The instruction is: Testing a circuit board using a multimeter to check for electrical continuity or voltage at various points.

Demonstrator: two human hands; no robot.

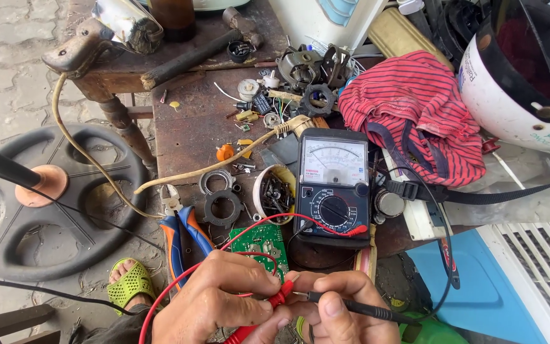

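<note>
Left hand [214,299] pinching slim red probe [279,296]; right hand [335,309] gripping thin black probe [351,307]. Beyond knuckles: green circuit board [263,241], boxy black analog multimeter [333,188]. Left of board: orange-blue-handled pliers [179,232].

Outdoor repair workshop, cluttered workbench [186,137], analog multimeter [333,186], pliers [179,232], loose motor parts [303,79]

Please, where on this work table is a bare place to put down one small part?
The barest patch is the brown table top between the hammer handle, the cream cable and the small parts. It is crowded around the meter, the cup of screws, the pliers and the green board, near the left hand and right hand.
</note>
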